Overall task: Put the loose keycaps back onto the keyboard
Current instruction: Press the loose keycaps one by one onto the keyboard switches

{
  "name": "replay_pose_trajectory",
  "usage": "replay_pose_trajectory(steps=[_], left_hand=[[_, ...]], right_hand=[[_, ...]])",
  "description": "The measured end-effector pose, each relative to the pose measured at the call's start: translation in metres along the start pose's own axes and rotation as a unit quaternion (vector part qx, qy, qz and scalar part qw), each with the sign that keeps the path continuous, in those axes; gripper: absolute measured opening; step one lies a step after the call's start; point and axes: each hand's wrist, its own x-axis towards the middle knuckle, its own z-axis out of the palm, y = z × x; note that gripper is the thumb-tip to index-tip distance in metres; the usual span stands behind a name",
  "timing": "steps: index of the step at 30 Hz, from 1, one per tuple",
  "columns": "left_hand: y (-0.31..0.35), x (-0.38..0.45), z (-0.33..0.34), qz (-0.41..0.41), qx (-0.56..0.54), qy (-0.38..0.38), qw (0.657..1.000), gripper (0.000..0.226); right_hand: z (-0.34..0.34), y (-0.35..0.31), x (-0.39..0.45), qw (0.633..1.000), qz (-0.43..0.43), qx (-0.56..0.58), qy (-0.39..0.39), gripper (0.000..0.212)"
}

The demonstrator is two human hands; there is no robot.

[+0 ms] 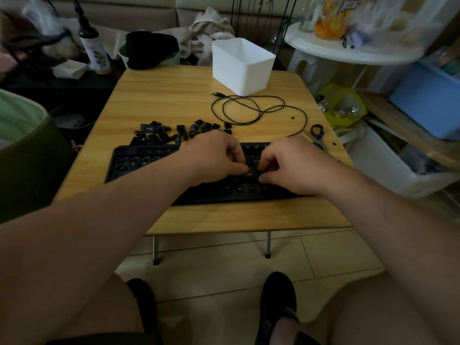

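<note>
Both hands down on keyboard (pixel 139 165), which lay along near edge of table (pixel 161 100). Left hand (pixel 214 158) and right hand (pixel 291 163) met over right-centre of key field, fingers of both curled inward, fingertips close together at one spot. Probably seating a keycap there; cap itself hidden under fingers, so grip could not be confirmed for either hand.

Loose keycaps (pixel 174 134) heaped just beyond keyboard's far edge, toward table's left-centre; a couple dozen by rough look, count uncertain in the dim light. Left part of keyboard showed many bare sockets, only a few lettered caps fitted. Some caps in place in right part, near the hands and along the near row.

Judged well short of halfway: most of the pile yet to go on.

Elsewhere on table: coiled black cable (pixel 249 108) right of centre, white plastic bin (pixel 242 66) at far edge, scissors (pixel 317 133) by right edge. Two small black bits lay apart near the cable and scissors, identity unclear.
</note>
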Motion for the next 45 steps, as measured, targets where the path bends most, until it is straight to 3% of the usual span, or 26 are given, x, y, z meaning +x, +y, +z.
replay_pose_trajectory(steps=[3, 7, 10, 14, 23, 30, 36, 45], left_hand=[[-0.002, -0.008, -0.008, 0.031, -0.001, -0.017, 0.999, 0.008], [-0.005, -0.021, -0.014, 0.081, 0.051, -0.017, 0.995, 0.019], [-0.014, -0.031, -0.003, 0.154, 0.113, 0.008, 0.982, 0.023], [-0.023, -0.041, 0.003, 0.182, 0.170, 0.028, 0.968, 0.033], [-0.030, -0.061, 0.030, 0.135, 0.166, 0.130, 0.968, 0.039], [-0.033, -0.069, 0.045, 0.157, 0.230, 0.172, 0.945, 0.052], [-0.032, -0.071, 0.053, 0.173, 0.299, 0.203, 0.916, 0.047], [-0.032, -0.073, 0.055, 0.173, 0.309, 0.218, 0.910, 0.044]], right_hand=[[-0.005, 0.008, -0.005, 1.000, -0.006, -0.002, 0.025, 0.015], [-0.013, 0.018, -0.012, 0.993, 0.036, 0.085, 0.072, 0.016], [-0.009, 0.017, -0.016, 0.992, 0.042, 0.103, 0.061, 0.019], [-0.003, 0.013, -0.014, 0.995, 0.002, 0.088, 0.050, 0.024], [0.007, 0.013, -0.007, 0.992, -0.119, -0.004, 0.053, 0.015], [0.015, 0.010, -0.008, 0.987, -0.134, -0.027, 0.079, 0.007], [0.031, 0.010, -0.015, 0.979, -0.144, -0.083, 0.116, 0.013], [0.047, 0.015, -0.035, 0.970, -0.144, -0.111, 0.158, 0.033]])
